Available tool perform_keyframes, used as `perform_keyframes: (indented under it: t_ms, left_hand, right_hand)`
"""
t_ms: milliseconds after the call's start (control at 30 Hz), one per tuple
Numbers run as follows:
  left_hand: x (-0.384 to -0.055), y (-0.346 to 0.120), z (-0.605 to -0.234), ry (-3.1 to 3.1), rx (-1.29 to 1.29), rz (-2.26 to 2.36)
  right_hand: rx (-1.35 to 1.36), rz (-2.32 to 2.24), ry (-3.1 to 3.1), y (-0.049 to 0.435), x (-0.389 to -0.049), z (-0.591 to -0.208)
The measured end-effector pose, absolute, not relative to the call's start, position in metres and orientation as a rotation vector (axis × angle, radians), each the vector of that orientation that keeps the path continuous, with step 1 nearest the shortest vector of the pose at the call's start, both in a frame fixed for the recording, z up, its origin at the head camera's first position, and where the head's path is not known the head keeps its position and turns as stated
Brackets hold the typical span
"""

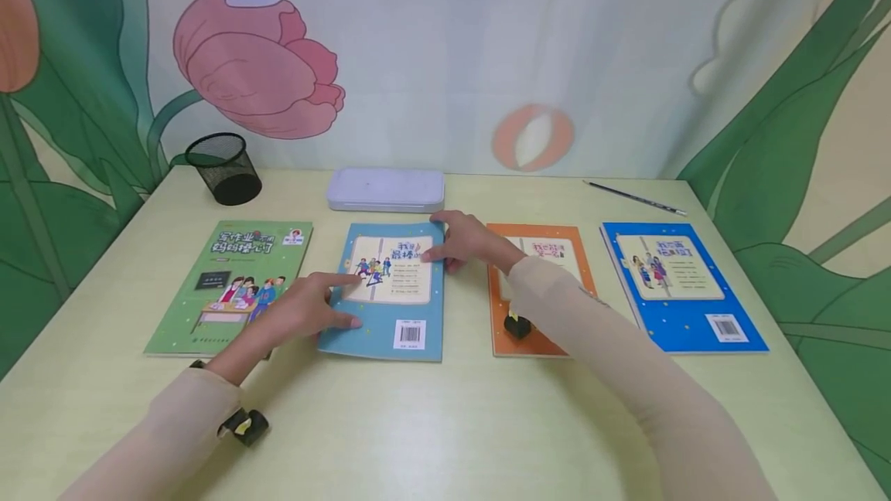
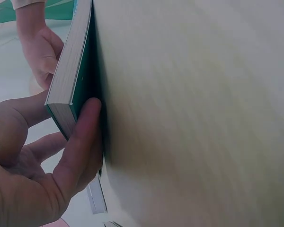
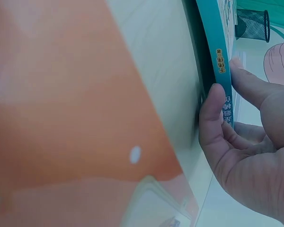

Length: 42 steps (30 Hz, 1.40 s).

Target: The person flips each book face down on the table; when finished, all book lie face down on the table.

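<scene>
A light blue book [image 1: 418, 315] lies back cover up at mid-table, held at both sides. My left hand [image 1: 306, 304] grips its left edge, with fingers above and below the book's page edge [image 2: 68, 71] in the left wrist view. Near the top right corner, my right hand [image 1: 468, 240] pinches the spine side. The right wrist view shows the book's spine [image 3: 217, 56] between thumb and fingers, with a dark gap beside the table. Some fingertips are hidden under the book.
A green book [image 1: 181, 315] lies at left; an orange book [image 1: 504, 300] and a blue book [image 1: 668, 323] lie at right. Behind them are a black mesh pen cup [image 1: 235, 188], a lilac pencil case [image 1: 385, 190] and a pencil [image 1: 635, 197]. A curtain [image 1: 431, 60] hangs behind the table.
</scene>
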<state>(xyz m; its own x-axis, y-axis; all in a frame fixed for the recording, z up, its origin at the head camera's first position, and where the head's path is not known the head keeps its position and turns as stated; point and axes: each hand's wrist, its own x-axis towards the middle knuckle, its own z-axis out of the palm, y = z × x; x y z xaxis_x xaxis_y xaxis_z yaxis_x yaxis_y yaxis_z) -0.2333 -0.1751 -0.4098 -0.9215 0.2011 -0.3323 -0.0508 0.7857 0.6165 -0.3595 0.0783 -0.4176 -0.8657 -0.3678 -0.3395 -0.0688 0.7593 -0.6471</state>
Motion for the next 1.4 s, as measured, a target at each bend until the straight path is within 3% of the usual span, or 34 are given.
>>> perform_keyframes:
  t_ms: [1400]
  left_hand:
    - [-0.234,-0.164,-0.405,2.673,0.131,0.774]
  right_hand:
    - [-0.277,-0.707,2.548,0.074,-0.364,-0.406]
